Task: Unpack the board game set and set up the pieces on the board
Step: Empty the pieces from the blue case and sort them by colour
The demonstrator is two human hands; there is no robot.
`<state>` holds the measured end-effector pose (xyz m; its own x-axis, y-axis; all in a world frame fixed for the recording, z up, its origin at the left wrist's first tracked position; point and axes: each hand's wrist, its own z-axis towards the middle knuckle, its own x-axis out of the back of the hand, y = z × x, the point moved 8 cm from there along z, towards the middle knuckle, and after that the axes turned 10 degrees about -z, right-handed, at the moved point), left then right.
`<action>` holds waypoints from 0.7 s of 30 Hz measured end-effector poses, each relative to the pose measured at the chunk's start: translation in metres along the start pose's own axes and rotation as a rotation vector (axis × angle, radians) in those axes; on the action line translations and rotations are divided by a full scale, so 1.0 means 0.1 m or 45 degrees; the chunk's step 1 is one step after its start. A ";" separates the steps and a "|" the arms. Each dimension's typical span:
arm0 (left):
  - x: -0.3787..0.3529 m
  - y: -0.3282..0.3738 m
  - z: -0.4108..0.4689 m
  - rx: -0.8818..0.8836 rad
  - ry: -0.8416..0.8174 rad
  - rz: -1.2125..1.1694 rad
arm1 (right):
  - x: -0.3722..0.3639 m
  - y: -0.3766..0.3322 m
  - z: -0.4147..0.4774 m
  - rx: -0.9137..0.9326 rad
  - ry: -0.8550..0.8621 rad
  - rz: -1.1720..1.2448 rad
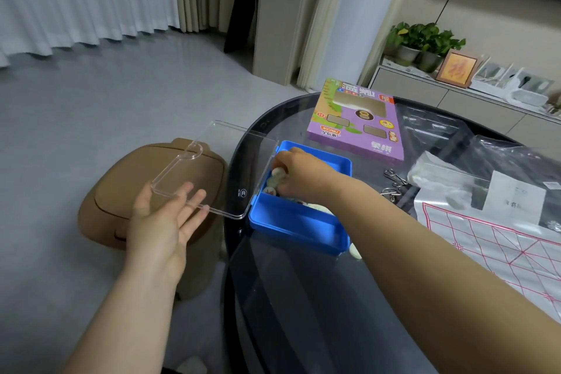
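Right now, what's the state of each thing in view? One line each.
box: open, pieces inside.
lid: swung open, hanging past the table edge.
left hand: flat, fingers straight against the lid.
right hand: in the box, fingers curled round pieces.
board: spread flat, no pieces on the visible part.
carton: lying flat on the table.
bin: closed.

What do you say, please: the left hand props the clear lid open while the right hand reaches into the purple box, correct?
Not quite: the head view shows the right hand reaching into the blue box instead. The left hand props the clear lid open.
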<state>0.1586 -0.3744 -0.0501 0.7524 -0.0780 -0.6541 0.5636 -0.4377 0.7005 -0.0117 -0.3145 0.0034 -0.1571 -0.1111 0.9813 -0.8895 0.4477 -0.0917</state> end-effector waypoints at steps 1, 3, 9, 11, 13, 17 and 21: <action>0.00 0.01 0.01 -0.013 -0.012 -0.004 | 0.00 0.00 0.00 0.006 -0.017 -0.017; 0.01 0.03 0.02 -0.035 -0.018 -0.008 | -0.01 0.02 0.01 0.024 -0.027 -0.059; 0.02 -0.03 0.06 -0.003 -0.056 -0.068 | 0.03 0.06 -0.04 0.052 0.075 -0.040; 0.02 -0.06 0.08 0.047 -0.087 -0.074 | 0.03 0.05 -0.03 0.056 0.096 -0.040; 0.01 -0.08 0.09 0.101 -0.116 -0.093 | 0.03 0.08 -0.03 0.050 0.117 -0.028; 0.00 -0.12 0.09 0.211 -0.162 -0.107 | 0.08 0.18 -0.07 0.004 0.173 0.159; 0.00 -0.14 0.08 0.253 -0.188 -0.136 | 0.19 0.33 -0.22 -0.061 0.236 0.451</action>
<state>0.1474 -0.3755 -0.0625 0.6260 -0.1452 -0.7662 0.5485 -0.6164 0.5649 -0.0344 -0.2828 0.0226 -0.3662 0.2178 0.9047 -0.7724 0.4711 -0.4261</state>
